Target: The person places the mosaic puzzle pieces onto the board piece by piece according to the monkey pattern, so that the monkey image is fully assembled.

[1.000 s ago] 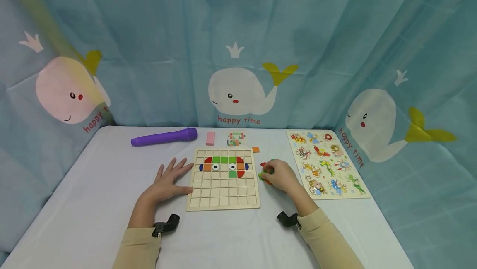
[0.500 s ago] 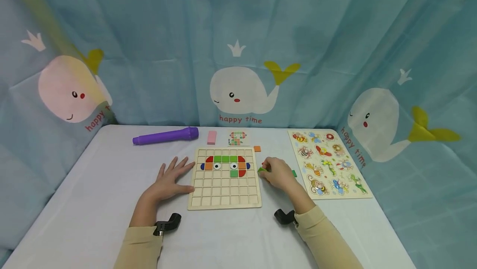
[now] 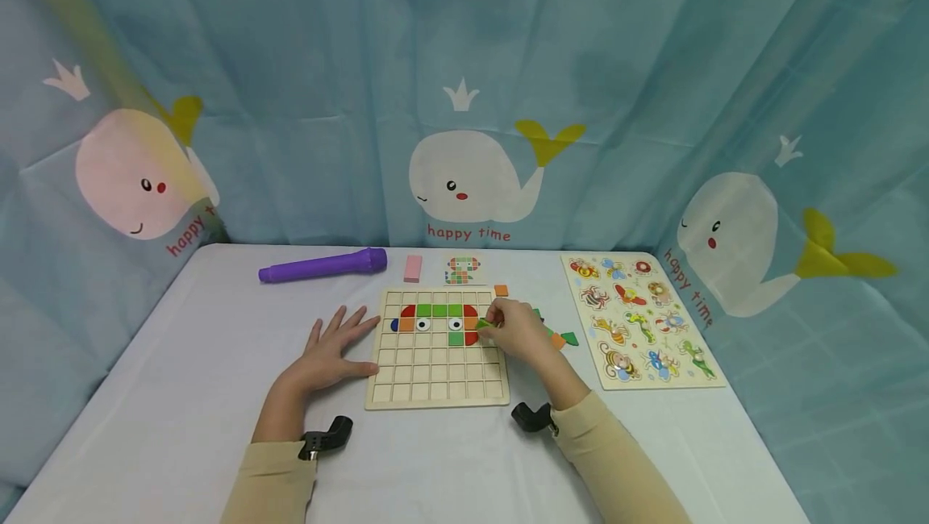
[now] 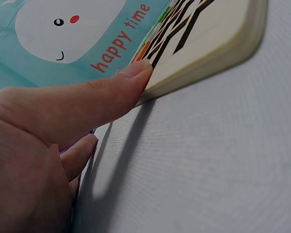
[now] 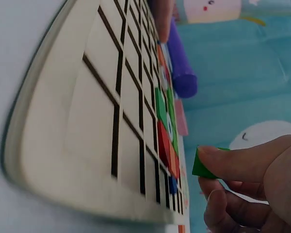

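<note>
A square wooden grid board [image 3: 435, 391] lies on the table, its upper rows partly filled with red, green, orange, blue and eye-printed tiles. My left hand [image 3: 327, 359] rests at the board's left side with fingers spread; in the left wrist view the thumb [image 4: 136, 73] touches the board's edge. My right hand [image 3: 518, 330] is over the board's right part. Between its thumb and fingers it pinches a green tile [image 5: 206, 165], held above the board in the right wrist view. Part of the tile is hidden by the thumb.
Several loose tiles [image 3: 569, 338] lie right of the board, partly behind the right hand. An orange tile [image 3: 501, 290], a picture card [image 3: 462, 269], a pink block [image 3: 412, 268] and a purple tube [image 3: 322, 266] lie behind it. An insect puzzle board [image 3: 646, 322] is at right.
My right hand has left the loose tiles and moved left over the board's right part with the green tile pinched. My left hand has stayed at the board's left side.
</note>
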`<control>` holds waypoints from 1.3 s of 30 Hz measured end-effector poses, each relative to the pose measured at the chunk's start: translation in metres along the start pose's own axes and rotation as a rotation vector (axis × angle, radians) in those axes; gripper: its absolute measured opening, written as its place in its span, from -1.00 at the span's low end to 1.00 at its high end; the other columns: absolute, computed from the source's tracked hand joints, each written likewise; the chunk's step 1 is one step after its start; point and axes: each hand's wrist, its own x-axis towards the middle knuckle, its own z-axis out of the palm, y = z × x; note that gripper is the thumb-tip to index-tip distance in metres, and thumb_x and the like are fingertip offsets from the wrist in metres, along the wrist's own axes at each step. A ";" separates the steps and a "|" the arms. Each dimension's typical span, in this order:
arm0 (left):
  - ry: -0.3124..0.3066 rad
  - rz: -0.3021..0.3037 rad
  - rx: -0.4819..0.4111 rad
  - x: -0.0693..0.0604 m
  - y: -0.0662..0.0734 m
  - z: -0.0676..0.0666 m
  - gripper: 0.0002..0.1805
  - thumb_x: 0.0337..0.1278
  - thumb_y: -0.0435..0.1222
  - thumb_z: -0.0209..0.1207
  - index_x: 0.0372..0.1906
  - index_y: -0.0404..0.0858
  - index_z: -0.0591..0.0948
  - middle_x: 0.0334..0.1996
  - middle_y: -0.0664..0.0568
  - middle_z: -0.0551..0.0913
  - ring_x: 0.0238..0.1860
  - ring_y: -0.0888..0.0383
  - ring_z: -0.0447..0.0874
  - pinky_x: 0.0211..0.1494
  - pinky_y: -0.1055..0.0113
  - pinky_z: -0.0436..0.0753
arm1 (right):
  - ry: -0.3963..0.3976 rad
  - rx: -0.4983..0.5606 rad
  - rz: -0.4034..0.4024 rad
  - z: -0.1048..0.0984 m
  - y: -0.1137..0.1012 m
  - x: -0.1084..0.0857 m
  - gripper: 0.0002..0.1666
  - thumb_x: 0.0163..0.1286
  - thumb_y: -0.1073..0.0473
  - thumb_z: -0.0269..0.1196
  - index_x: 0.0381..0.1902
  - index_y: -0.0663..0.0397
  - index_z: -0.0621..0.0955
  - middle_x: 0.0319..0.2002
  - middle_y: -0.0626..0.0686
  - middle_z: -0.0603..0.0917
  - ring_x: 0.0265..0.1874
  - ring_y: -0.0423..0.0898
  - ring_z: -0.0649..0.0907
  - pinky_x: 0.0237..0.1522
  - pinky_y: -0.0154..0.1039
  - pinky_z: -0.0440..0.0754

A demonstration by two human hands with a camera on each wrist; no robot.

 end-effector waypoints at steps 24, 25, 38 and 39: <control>0.003 -0.001 0.003 -0.001 0.003 0.000 0.09 -0.12 0.25 0.41 0.55 -0.06 0.30 0.62 -0.17 0.02 0.62 -0.30 -0.38 0.54 -0.30 -0.53 | -0.070 0.055 -0.127 0.038 -0.037 0.016 -0.90 0.41 0.08 0.34 -0.23 -0.07 0.76 -0.34 -0.14 0.73 -0.38 -0.26 0.61 -0.29 -0.30 0.61; 0.003 -0.001 0.005 0.000 0.003 0.001 0.08 -0.11 0.25 0.40 0.55 -0.06 0.30 0.62 -0.17 0.03 0.62 -0.30 -0.38 0.54 -0.30 -0.53 | -0.071 0.065 -0.124 0.040 -0.038 0.017 -0.90 0.40 0.08 0.35 -0.23 -0.07 0.76 -0.34 -0.14 0.73 -0.38 -0.26 0.61 -0.29 -0.30 0.62; -0.006 -0.011 0.006 0.002 0.000 0.001 0.09 -0.12 0.26 0.41 0.55 -0.03 0.29 0.63 -0.15 0.01 0.63 -0.28 -0.39 0.54 -0.30 -0.54 | -0.067 0.080 -0.136 0.058 -0.047 0.027 -0.92 0.37 0.06 0.38 -0.33 -0.12 0.74 -0.43 -0.19 0.69 -0.46 -0.28 0.58 -0.38 -0.36 0.56; -0.007 -0.009 0.007 0.002 0.000 0.001 0.09 -0.12 0.26 0.40 0.55 -0.03 0.29 0.63 -0.16 0.01 0.62 -0.29 -0.40 0.54 -0.30 -0.54 | -0.068 0.077 -0.134 0.059 -0.047 0.027 -0.91 0.37 0.06 0.38 -0.33 -0.12 0.74 -0.43 -0.20 0.69 -0.45 -0.29 0.58 -0.38 -0.36 0.56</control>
